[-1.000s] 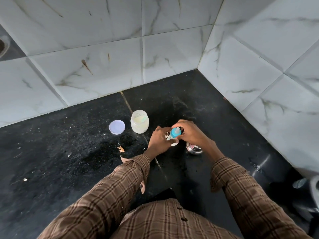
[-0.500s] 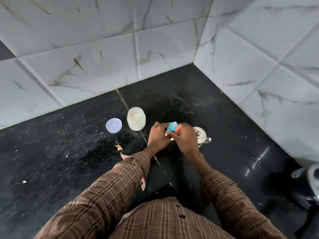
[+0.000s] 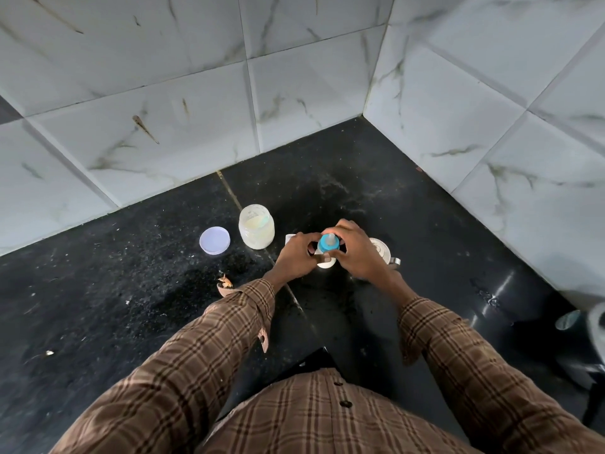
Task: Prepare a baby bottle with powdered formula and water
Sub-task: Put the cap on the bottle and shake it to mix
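You look close to the end of this one. Your left hand point(image 3: 296, 255) is wrapped round the baby bottle point(image 3: 326, 263), which stands on the black counter point(image 3: 131, 290) right in front of you, and your right hand point(image 3: 355, 253) is curled over the blue teat cap point(image 3: 327, 244) on top of it, fingers clamped at the collar as if screwing it down. The white showing low in the bottle suggests the powder, and perhaps the water, is already in, though your hands hide most of it. The formula jar point(image 3: 256, 226) stands open just to the left, its lid point(image 3: 214, 240) lying flat beside it, and a steel vessel point(image 3: 381, 253) sits just behind your right hand. What seems left: tighten the cap, shake the bottle, and close the jar.
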